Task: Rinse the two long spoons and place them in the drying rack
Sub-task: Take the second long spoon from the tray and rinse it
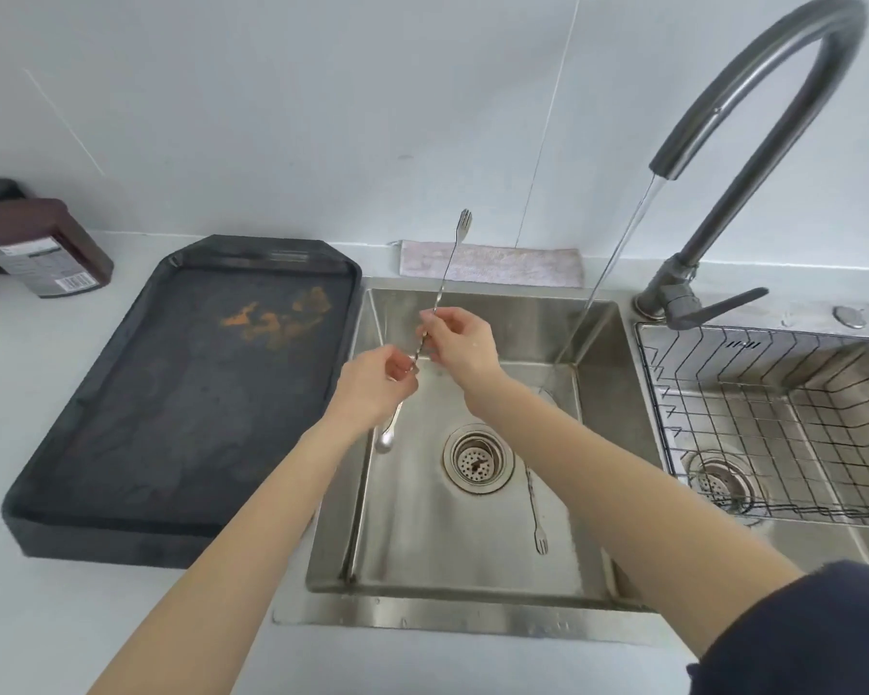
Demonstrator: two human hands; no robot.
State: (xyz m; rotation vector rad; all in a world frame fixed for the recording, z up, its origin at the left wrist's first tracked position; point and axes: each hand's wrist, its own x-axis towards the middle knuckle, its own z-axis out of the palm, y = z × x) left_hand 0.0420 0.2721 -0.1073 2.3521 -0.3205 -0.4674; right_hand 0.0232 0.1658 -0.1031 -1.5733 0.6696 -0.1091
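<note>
A long steel spoon [446, 273] with a fork end pointing up and its bowl hanging low near the sink's left wall is held over the left sink basin [422, 534]. My left hand [380, 383] pinches its lower shaft and my right hand [460, 341] pinches it just above. A second long spoon [535, 509] lies on the basin floor right of the drain, partly hidden by my right forearm, fork end toward me. The wire drying rack [773, 423] sits in the right basin.
Water runs from the tall grey faucet [753, 112] into the back right of the left basin. A dark stained tray [186, 393] lies on the counter at left, a brown container [41, 248] behind it. A folded cloth [512, 265] lies behind the sink.
</note>
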